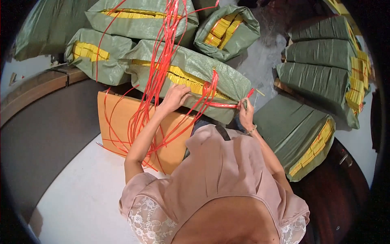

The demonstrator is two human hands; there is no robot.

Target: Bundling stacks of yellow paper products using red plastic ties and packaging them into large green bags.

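Note:
A green woven sack (150,49) lies in front of me, its long mouth gaping over tightly packed yellow bundles (185,80). My left hand (176,96) has its fingers curled over the near lip of that mouth, pinching the sack's edge. At the sack's right end, my right hand (246,115) is closed around the gathered corner and a strand of red plastic twine (221,105). This strand runs left along the near side and is looped through the far edge. What lies inside the right fist is partly hidden.
A thick hank of red twine (160,65) hangs across the sack and trails over an orange-tan board (118,122) at the left. More filled sacks stand behind, with one open sack (227,32) at the back. Another sack (292,126) lies close on my right.

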